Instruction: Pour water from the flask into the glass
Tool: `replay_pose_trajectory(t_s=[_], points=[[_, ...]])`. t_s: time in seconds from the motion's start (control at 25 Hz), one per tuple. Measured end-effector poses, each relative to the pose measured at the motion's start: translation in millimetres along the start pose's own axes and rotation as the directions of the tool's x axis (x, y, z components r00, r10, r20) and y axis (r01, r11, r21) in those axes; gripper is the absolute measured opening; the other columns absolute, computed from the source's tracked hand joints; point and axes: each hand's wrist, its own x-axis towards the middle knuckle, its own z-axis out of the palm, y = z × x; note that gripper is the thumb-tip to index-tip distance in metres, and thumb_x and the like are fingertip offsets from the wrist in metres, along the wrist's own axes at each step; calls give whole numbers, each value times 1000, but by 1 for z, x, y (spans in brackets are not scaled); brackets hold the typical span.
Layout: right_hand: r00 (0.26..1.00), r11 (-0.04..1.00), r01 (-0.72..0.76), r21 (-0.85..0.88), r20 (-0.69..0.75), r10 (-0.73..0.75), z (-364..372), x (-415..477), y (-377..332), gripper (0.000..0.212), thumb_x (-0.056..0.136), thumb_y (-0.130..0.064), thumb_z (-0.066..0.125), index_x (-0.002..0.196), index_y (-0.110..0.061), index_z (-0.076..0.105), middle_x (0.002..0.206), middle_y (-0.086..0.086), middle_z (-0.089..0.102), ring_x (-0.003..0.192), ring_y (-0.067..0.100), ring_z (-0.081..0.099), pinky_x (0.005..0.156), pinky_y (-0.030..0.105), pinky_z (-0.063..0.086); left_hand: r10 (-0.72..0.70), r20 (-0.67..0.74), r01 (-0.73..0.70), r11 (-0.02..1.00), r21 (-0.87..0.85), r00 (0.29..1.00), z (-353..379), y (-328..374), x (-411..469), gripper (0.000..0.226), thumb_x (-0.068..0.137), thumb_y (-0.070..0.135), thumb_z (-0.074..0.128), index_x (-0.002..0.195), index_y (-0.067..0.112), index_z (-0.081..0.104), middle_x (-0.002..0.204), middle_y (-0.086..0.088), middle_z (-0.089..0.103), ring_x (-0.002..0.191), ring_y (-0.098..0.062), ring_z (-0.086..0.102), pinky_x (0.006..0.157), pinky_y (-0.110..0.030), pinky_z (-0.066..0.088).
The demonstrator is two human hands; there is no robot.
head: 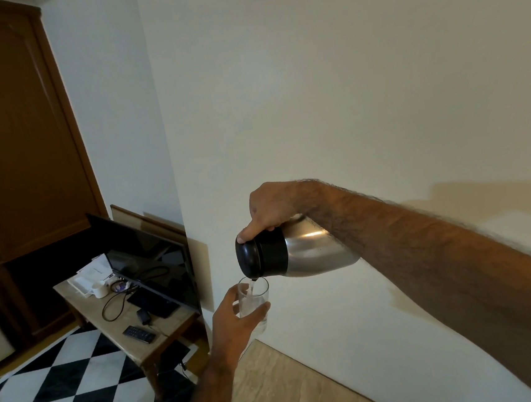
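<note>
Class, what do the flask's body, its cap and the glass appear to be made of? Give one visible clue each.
Flask body: likely brushed steel, with a streaky highlight. Cap: apparently matte black plastic, no reflection. Glass: clear glass, fingers showing through.

You see a silver steel flask (314, 254) with a black lid (250, 258), a clear glass (254, 302), and at eight o'clock a black-and-white checkered floor (65, 392).

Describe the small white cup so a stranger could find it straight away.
Start at the dark television on the low wooden table left of the white wall. The white cup stands on the tabletop beside the screen, before some papers. It is the only cup; everything else nearby is flat or dark.
</note>
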Motion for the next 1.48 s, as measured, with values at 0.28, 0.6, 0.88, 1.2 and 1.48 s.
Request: replay_pose_trajectory(t_s=[0.28, 0.6, 0.88, 1.2, 1.48], points=[[1000, 1000, 12, -16, -13, -12, -4, -4, -7, 60, 82, -70, 71, 58, -16, 61, 60, -4, 61, 62, 14, 56, 65, 31, 40, -2, -11, 2, 1000, -10, 1000, -1, -2, -1, 47, 79, 32, 85, 117, 38, 58, 120, 12, 65, 113, -17, 63, 79, -11, 47], [1000, 1000, 7, -25, -20, -7, -3, -6, -7, 60, 79, -73, 72, 59, -16, 63, 61, -3, 63, 65, 16, 59, 65, 31, 42, -10, -42, 9, 1000, -29, 999, -3, -5, -3, 48, 76, 33, 88, 116, 38, 61, 121, 11, 66, 114, -18, 63, 84, -21, 51], [999, 999, 17, -35, -28, -18, -7, -11, -9, 59, 82, -71, 71, 60, -17, 62, 64, -4, 64, 67, 15, 59, 64, 31, 39, -17, -55, 17, 1000, 8, 998, -5, -6, -3, 55, 75, 38, 88, 121, 35, 61, 125, 9, 66, 116, -20, 63, 89, -27, 54], [1000, 999, 12, -31, -24, -13, -7, -14, -9, 59, 82, -71, 71, 61, -17, 62, 64, -4, 64, 67, 15, 59, 65, 32, 40, -19, -57, 20, 1000, 15, 998, -6, -8, -7, 60, 75, 37, 89, 128, 30, 61, 127, 5, 67, 117, -22, 64, 92, -32, 56], [1000, 1000, 3, -3, -23, -3, -2, -12, -4, 60, 82, -71, 71, 61, -16, 62, 64, -3, 65, 66, 14, 58, 67, 31, 42, -8, -73, 10, 1000, 25, 997, -7, -8, -7, 59, 75, 39, 88, 125, 34, 58, 126, 4, 68, 116, -21, 65, 96, -36, 57]])
